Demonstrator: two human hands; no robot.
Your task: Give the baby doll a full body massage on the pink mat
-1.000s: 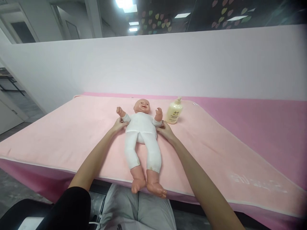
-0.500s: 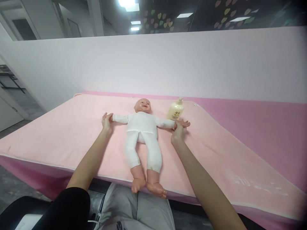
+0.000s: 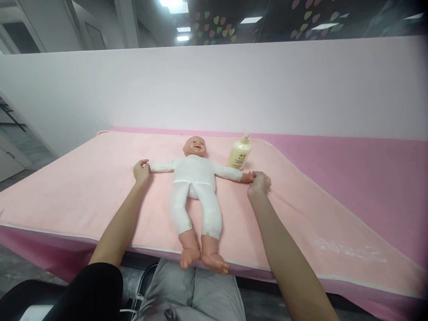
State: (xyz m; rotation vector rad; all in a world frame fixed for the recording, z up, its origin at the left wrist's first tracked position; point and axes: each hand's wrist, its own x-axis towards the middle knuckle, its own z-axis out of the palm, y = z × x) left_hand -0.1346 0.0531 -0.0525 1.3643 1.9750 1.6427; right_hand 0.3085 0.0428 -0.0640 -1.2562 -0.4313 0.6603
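A baby doll (image 3: 194, 171) with a white cloth body lies face up on a pink towel (image 3: 83, 191), its arms spread wide and its feet toward me. My left hand (image 3: 141, 170) is closed around the doll's hand on the left, which is hidden in my fingers. On the other side my right hand (image 3: 260, 183) pinches the doll's other hand, whose wrist still shows. A pale yellow pump bottle (image 3: 239, 153) stands just behind the doll's arm on the right, close to it but not in my grasp.
The towel lies over a darker pink table cover (image 3: 374, 178). A white wall (image 3: 214, 89) rises behind the table, with dark glass above it. My legs in grey trousers (image 3: 200, 290) are under the front edge.
My right hand has slid outward from the doll's wrist to its fingers. My left hand has shifted slightly outward, still on the doll's hand. The whole view has turned a little.
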